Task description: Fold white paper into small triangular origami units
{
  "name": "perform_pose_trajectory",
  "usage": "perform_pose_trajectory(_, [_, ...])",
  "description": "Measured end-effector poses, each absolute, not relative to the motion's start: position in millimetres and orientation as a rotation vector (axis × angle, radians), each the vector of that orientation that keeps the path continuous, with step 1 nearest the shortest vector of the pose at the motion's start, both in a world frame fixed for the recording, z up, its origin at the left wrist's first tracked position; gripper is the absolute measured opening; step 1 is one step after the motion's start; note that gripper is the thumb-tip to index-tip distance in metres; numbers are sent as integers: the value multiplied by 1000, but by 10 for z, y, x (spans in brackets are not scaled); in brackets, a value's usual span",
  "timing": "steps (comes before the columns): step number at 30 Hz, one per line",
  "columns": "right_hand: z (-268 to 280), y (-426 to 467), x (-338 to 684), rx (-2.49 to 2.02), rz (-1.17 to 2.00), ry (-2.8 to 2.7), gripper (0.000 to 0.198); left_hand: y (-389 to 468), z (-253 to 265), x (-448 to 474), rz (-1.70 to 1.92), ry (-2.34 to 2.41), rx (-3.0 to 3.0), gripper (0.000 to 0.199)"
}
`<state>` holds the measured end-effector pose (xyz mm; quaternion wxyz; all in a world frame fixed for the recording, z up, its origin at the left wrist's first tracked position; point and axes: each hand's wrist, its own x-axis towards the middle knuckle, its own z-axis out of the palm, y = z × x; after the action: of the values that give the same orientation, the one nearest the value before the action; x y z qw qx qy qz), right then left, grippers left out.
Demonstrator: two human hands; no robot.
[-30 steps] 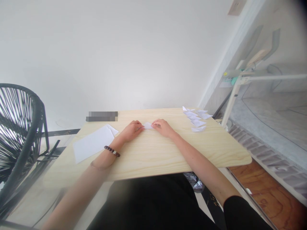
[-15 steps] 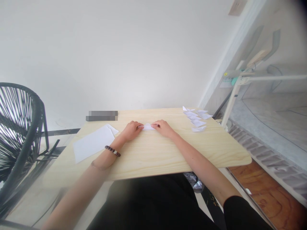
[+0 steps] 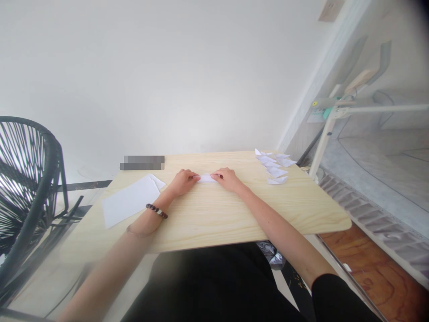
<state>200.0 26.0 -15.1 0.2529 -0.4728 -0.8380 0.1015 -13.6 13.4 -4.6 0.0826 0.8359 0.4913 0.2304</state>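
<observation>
Between my two hands, at the middle of the wooden table [image 3: 208, 214], is a small folded white paper [image 3: 205, 178]. My left hand [image 3: 183, 182] pinches its left end, fingers closed. At the right end my right hand [image 3: 227, 178] grips the paper between thumb and fingers. The fingertips hide both ends of it. Several folded paper boats [image 3: 276, 171] lie in a group toward the back right of the table. White paper sheets [image 3: 129, 201] rest on the left side, beside my left forearm.
A dark object [image 3: 142, 163], blurred out by pixel blocks, sits at the back left corner. A dark woven chair [image 3: 50, 156] stands left of the table. Behind rises a white wall [image 3: 201, 80]. A white metal frame [image 3: 323, 147] stands to the right.
The top edge of the paper between my fingers looks flatter now. My left hand has shifted very slightly left; everything else stays in place.
</observation>
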Motion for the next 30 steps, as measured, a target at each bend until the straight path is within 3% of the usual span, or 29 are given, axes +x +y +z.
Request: perform_pose_trajectory(30, [-146,259,1990,-1243,325,-2262,22,161,-134,-108,631,1643,2482,27])
